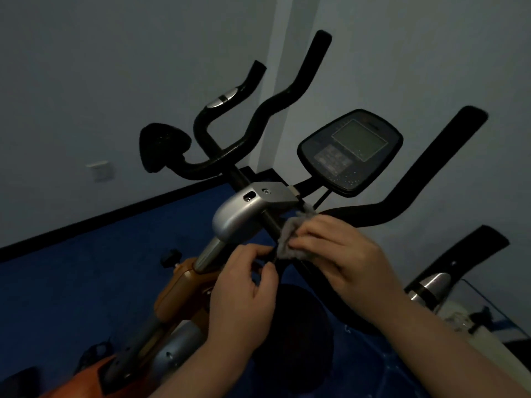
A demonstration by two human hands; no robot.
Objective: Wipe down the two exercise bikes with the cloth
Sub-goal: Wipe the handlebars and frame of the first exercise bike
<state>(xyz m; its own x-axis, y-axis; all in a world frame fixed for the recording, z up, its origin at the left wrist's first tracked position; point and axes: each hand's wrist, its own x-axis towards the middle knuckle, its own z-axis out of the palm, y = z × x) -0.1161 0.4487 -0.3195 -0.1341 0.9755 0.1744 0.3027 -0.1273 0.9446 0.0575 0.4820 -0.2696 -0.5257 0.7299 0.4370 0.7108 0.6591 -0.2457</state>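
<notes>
Two bikes [184, 285] [172, 145], one cloth [290, 239], two hands [244, 294] [342, 251], one console [349, 150], one wall switch [100, 170].

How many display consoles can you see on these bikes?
1: the display console sits right of centre, above the cloth. The bike behind it shows none, though one could be hidden.

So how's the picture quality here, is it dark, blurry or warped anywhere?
Head view: dim overall, bluish cast; the black handlebars read as near silhouettes. Wide-angle bending tilts the wall and floor edge. The cloth and right hand look slightly soft; the console screen shows no readable text, with faint sheen on the silver clamp cover.
</notes>
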